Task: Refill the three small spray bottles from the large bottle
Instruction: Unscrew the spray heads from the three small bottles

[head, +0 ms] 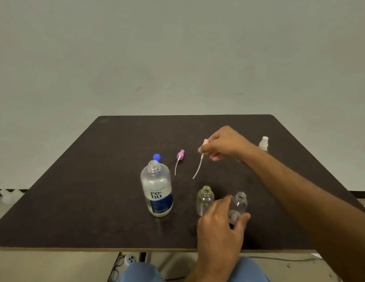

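The right hand point(224, 144) pinched one pink sprayer head point(205, 142) above the dark table point(75, 210), the left hand point(220, 222) gripped one of two open small bottles point(239, 203), a third capped point(263, 143) behind the forearm, beside one uncapped large bottle point(157, 190), another sprayer head point(180, 154) lying loose.

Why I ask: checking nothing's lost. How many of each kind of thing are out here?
Large bottle: 1
Small bottles: 3
Loose spray tops: 2
Blue cap: 1
Total: 7
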